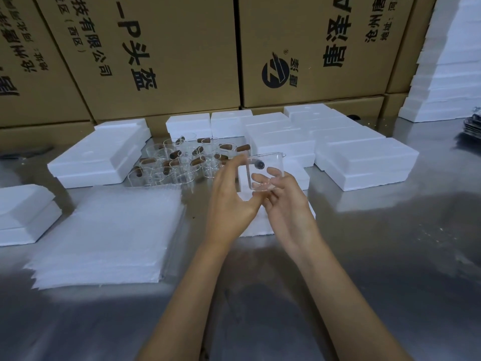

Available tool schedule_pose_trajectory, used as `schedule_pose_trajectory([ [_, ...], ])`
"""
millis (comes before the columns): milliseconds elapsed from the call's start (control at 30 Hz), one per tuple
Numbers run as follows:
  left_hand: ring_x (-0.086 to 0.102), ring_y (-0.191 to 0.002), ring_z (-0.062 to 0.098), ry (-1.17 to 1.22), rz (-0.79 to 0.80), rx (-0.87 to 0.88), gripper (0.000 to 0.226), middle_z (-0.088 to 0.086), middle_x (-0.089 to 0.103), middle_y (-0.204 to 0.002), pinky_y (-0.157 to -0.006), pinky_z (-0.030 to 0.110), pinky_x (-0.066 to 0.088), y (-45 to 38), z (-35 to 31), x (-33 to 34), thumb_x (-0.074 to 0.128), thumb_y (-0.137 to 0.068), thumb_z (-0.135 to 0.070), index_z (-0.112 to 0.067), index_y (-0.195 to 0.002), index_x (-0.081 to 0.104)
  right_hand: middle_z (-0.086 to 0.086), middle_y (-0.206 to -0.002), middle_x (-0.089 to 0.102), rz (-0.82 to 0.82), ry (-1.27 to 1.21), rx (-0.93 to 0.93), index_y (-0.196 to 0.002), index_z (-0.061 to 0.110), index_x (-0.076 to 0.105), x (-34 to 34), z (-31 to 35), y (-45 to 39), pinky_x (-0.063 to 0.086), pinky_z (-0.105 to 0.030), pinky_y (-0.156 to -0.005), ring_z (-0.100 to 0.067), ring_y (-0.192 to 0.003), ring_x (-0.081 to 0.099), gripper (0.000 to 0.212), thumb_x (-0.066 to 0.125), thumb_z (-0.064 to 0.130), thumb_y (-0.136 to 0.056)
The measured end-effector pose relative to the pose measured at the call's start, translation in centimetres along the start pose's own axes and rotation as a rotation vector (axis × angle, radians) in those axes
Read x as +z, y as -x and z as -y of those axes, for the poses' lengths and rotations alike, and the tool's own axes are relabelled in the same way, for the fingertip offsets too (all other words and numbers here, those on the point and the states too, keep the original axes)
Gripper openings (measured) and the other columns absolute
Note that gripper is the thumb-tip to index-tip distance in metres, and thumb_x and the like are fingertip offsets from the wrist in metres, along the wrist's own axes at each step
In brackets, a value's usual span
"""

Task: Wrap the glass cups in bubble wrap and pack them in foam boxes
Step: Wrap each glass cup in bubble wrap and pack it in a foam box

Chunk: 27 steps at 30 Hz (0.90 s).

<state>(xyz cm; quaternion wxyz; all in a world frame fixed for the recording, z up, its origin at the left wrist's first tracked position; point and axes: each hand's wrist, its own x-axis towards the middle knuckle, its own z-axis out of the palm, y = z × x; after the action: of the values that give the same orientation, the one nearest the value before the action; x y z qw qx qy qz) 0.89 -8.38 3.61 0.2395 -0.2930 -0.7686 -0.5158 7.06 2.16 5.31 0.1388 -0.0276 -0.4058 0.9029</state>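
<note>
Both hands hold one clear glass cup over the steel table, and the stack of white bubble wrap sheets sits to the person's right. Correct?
Not quite. The head view shows the stack of white bubble wrap sheets on the person's left, not right. The rest stands: left hand and right hand hold one clear glass cup over the steel table.

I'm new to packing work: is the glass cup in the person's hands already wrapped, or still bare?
Bare. The glass cup is clear all over, with fingers visible through its wall; the bubble wrap lies flat in a stack on the table.
</note>
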Motion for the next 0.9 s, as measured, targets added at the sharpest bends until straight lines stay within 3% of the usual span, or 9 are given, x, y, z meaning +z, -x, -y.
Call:
schedule_pose_trajectory([
  [133,0.049,-0.127,-0.003,0.012,0.026,-0.036,0.062,-0.03,0.053,-0.133,-0.096,0.02,0.041,0.1,0.1,0.1,0.077,-0.082,-0.031,-0.045,-0.133,0.045,-0.016,-0.107,0.069,0.042,-0.015,0.027,-0.113,0.008,0.061,-0.2,0.0,0.1,0.05,-0.029,-0.09,-0.024,-0.099,0.064,0.042,0.061,0.022,-0.073],
  [267,0.054,-0.114,0.003,-0.034,-0.026,-0.006,0.056,-0.026,0.056,-0.117,-0.1,0.037,0.048,0.3,-0.4,0.2,0.076,-0.082,-0.021,-0.033,-0.13,0.051,0.001,-0.115,0.069,-0.059,0.291,-0.175,-0.126,0.022,0.055,-0.2,-0.7,0.2,0.051,-0.025,-0.089,-0.016,-0.102,0.067,0.063,0.078,0.033,-0.069],
  [367,0.048,-0.111,0.001,-0.127,-0.087,0.056,0.057,-0.022,0.054,-0.116,-0.104,0.022,0.036,0.5,-0.7,0.1,0.069,-0.079,-0.016,-0.027,-0.133,0.052,0.006,-0.123,0.061,-0.154,0.639,-0.396,-0.127,0.036,0.045,-0.2,-1.6,0.5,0.051,-0.016,-0.086,-0.009,-0.105,0.064,0.072,0.086,0.036,-0.068],
  [467,0.047,-0.111,0.006,-0.234,-0.109,0.142,0.062,-0.013,0.058,-0.116,-0.103,0.012,0.023,0.6,-1.0,0.2,0.067,-0.082,-0.022,-0.025,-0.141,0.049,0.006,-0.117,0.065,-0.188,0.6,-0.442,-0.119,0.031,0.046,-0.3,-1.7,0.4,0.052,-0.021,-0.088,-0.012,-0.101,0.066,0.062,0.086,0.029,-0.072],
  [600,0.051,-0.118,0.008,-0.089,-0.103,0.035,0.082,-0.017,0.053,-0.12,-0.107,0.03,0.038,0.4,-1.1,0.1,0.078,-0.08,-0.044,-0.03,-0.149,0.036,0.001,-0.105,0.073,-0.162,0.228,-0.19,-0.114,0.015,0.053,-0.6,-0.5,0.1,0.053,-0.023,-0.086,-0.012,-0.095,0.072,0.048,0.079,0.029,-0.077],
  [700,0.049,-0.125,0.006,0.102,-0.06,-0.1,0.092,-0.025,0.048,-0.127,-0.101,0.014,0.041,0.3,-1.0,0.1,0.087,-0.073,-0.036,-0.035,-0.148,0.034,-0.019,-0.108,0.073,-0.067,-0.082,0.042,-0.101,0.009,0.054,-1.0,0.4,0.1,0.057,-0.029,-0.083,-0.026,-0.1,0.072,0.029,0.067,0.032,-0.091],
  [733,0.049,-0.127,0.005,0.151,-0.035,-0.119,0.091,-0.027,0.048,-0.129,-0.101,0.016,0.042,0.3,-1.1,0.1,0.088,-0.073,-0.031,-0.035,-0.147,0.036,-0.022,-0.107,0.073,-0.048,-0.123,0.087,-0.1,0.008,0.054,-1.2,0.5,0.1,0.058,-0.028,-0.081,-0.027,-0.098,0.072,0.029,0.065,0.034,-0.092],
  [833,0.052,-0.13,0.012,0.16,0.054,-0.1,0.079,-0.02,0.051,-0.14,-0.106,0.041,0.047,0.3,-1.4,0.2,0.084,-0.078,-0.023,-0.038,-0.144,0.044,-0.023,-0.105,0.073,0.013,-0.126,0.16,-0.11,0.005,0.056,-1.3,0.7,0.2,0.059,-0.029,-0.082,-0.027,-0.094,0.073,0.04,0.062,0.039,-0.091],
  [900,0.055,-0.126,0.016,0.128,0.073,-0.102,0.073,-0.019,0.054,-0.139,-0.103,0.045,0.05,0.4,-1.7,0.2,0.077,-0.082,-0.015,-0.046,-0.14,0.046,-0.024,-0.107,0.072,0.051,-0.107,0.192,-0.115,0.005,0.054,-1.3,0.5,0.3,0.058,-0.031,-0.086,-0.028,-0.092,0.073,0.048,0.061,0.044,-0.089],
])
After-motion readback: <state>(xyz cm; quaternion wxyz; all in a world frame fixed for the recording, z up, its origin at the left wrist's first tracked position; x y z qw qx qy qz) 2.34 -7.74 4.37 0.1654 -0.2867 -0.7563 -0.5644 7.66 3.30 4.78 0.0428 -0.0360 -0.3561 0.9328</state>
